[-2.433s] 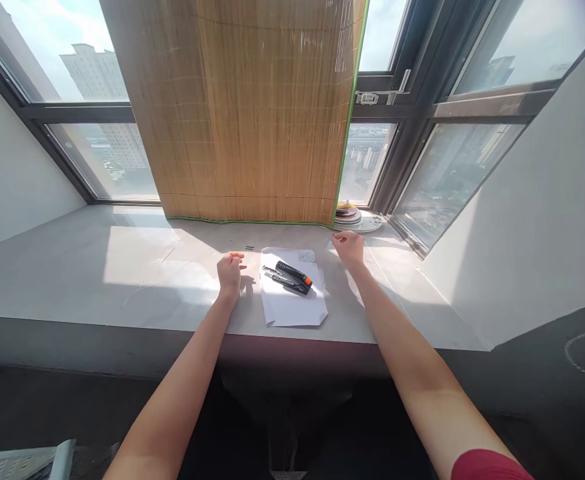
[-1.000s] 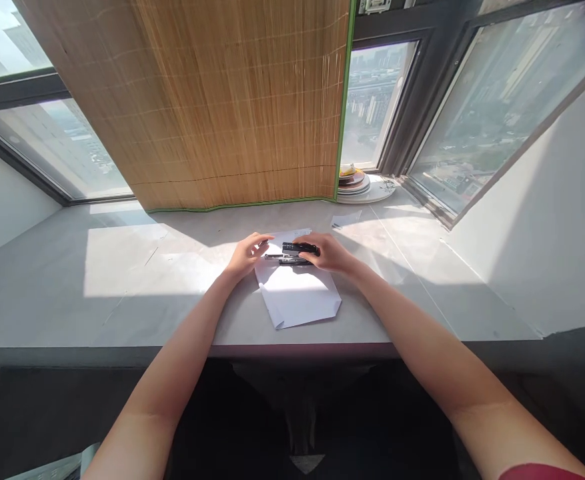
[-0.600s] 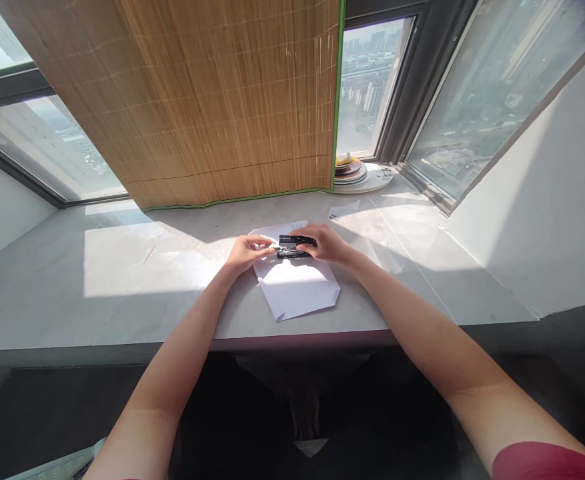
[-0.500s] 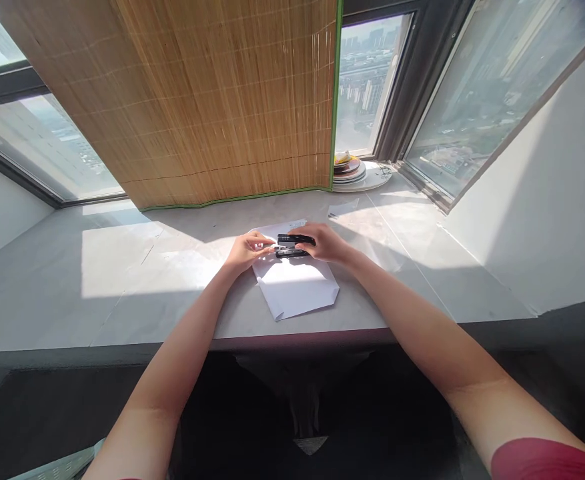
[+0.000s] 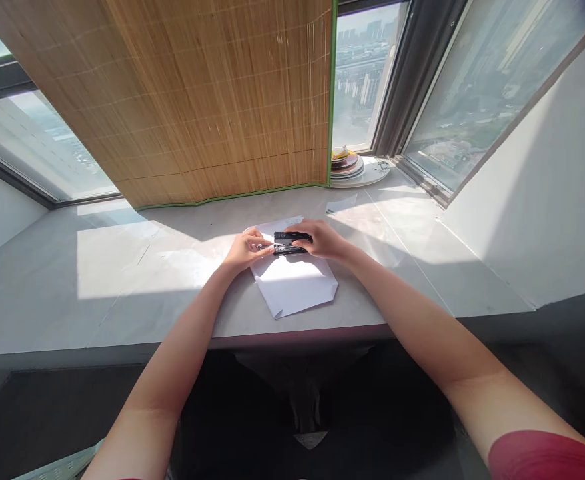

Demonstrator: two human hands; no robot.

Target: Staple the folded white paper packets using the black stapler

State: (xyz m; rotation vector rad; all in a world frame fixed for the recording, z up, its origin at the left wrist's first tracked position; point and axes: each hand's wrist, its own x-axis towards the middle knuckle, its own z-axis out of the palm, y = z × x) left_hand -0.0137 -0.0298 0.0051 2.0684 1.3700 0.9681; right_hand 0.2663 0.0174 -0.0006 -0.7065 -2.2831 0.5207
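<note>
A black stapler [image 5: 291, 238] is held over white paper [image 5: 297, 287] on the grey sill, its two arms slightly apart. My right hand [image 5: 321, 239] is wrapped round the stapler's right end. At its left end my left hand [image 5: 248, 249] has thumb and fingers pinched together. Something small is between those fingertips, too small to make out. The paper lies under both hands, with a folded corner at its near left edge.
On the sill [image 5: 137, 287], a stack of plates [image 5: 347, 167] stands by the window at the back right. A bamboo blind [image 5: 222, 100] hangs behind the paper. A clear scrap [image 5: 341, 205] lies right of the blind's lower edge. The sill's front edge is just before the paper.
The stapler's arms are a little closer together at the left end, by my left fingertips. The whole view has shifted slightly.
</note>
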